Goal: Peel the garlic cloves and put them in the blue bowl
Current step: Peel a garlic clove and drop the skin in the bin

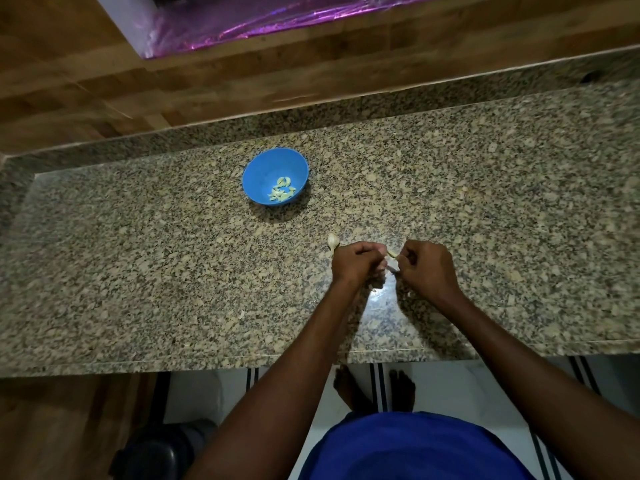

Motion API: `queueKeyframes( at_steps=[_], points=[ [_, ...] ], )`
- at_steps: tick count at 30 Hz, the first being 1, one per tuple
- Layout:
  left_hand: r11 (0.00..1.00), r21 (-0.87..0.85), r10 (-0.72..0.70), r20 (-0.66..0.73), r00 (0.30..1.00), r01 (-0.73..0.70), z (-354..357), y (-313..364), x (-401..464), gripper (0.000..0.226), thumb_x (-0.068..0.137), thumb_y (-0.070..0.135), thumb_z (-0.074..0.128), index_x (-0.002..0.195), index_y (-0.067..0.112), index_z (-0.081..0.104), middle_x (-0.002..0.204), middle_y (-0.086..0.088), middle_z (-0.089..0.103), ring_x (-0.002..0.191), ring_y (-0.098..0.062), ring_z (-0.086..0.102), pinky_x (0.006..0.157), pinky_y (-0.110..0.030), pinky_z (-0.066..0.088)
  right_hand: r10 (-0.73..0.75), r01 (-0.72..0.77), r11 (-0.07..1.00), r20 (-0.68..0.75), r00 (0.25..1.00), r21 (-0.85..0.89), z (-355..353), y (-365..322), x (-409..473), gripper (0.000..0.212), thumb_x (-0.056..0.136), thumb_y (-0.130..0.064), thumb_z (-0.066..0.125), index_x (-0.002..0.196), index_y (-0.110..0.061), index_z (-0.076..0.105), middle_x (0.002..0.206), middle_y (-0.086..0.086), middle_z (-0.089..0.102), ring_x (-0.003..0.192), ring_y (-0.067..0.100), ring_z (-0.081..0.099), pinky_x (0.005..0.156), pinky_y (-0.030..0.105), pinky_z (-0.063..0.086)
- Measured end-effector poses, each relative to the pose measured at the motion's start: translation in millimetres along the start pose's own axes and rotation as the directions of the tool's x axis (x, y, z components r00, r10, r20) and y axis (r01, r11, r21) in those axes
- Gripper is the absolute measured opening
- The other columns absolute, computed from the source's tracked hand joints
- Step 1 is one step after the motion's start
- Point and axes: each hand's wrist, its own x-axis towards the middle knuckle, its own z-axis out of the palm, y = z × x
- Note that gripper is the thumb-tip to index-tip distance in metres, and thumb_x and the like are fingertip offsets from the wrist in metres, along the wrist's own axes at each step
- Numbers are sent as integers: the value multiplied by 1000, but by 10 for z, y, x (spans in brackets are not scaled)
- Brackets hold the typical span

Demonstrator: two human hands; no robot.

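Speckled granite counter (138,254), polished, w/ round blue bowl (275,176) holding pale peeled cloves (282,192). Left hand (356,263) and right hand (427,266), fingers curled, pinch one garlic clove (392,253) between them, just above the counter. Papery garlic piece (332,241) lies touching left hand's far side. Bare counter btwn hands and bowl; front edge nearby.

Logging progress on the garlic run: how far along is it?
Done: a small pile of peeled cloves already lies in the blue bowl. In hand: left hand and right hand hold one clove between them, seemingly mid-peel. Left: a garlic piece with skin on sits on the counter beside the left hand. Any more held inside the left hand cannot be told.
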Motion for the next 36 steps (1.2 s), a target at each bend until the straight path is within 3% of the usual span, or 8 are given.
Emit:
queueKeyframes(
  at_steps=[8,14,17,22,25,28,32,36],
  points=[
    [973,215,77,34,996,-82,-78,-46,65,12,93,-7,60,94,-9,72,76,-30,68,55,-25,59,68,-55,59,5,-3,998,-44,999,57,1,17,-24,15,82,-9,68,68,-13,65,57,-1,58,55,17,54,56,24,33],
    [994,89,55,36,998,-58,21,-33,56,7,88,9,75,82,6,74,71,-21,72,57,-27,68,63,-54,62,-10,18,994,-82,997,104,42,44,-44,16,82,-11,69,68,-15,63,55,-3,61,54,15,58,55,26,40],
    [1000,-10,18,30,999,-17,59,-32,75,5,89,4,72,87,7,75,78,-19,74,65,-24,69,76,-52,61,63,-48,969,-58,996,241,57,62,-24,15,82,-13,69,67,-17,67,56,-3,66,54,14,65,56,27,50],
    [998,-66,28,51,998,-25,25,-22,64,12,90,1,70,102,2,74,86,-19,73,80,-29,69,85,-52,57,222,-287,696,183,958,658,53,93,37,19,87,-5,70,69,-7,69,65,16,71,54,32,70,53,38,58],
    [998,11,66,43,997,-66,-12,18,94,11,86,2,73,96,2,75,76,-14,72,69,-24,67,79,-43,59,232,-373,584,292,928,721,44,103,81,15,88,-2,70,73,-1,68,70,23,71,56,31,68,56,40,58],
    [997,55,54,47,997,-56,-29,52,108,10,84,5,76,93,1,75,73,-17,71,63,-23,65,68,-36,59,213,-372,619,308,927,692,53,134,100,13,90,-2,69,78,3,67,71,24,71,60,31,68,61,42,58],
    [984,145,87,99,991,-101,-42,87,121,11,81,4,74,90,10,75,79,-25,72,70,-33,69,69,-50,60,147,-265,765,241,959,587,61,116,94,16,90,-1,65,75,-4,70,62,16,71,50,26,67,50,30,55],
    [970,192,116,169,979,-148,-63,121,136,12,84,2,73,95,9,75,84,-24,73,73,-30,70,68,-42,59,144,-298,706,281,949,643,31,101,109,17,91,0,62,76,-1,69,64,21,69,48,27,65,47,31,54]
  ],
)
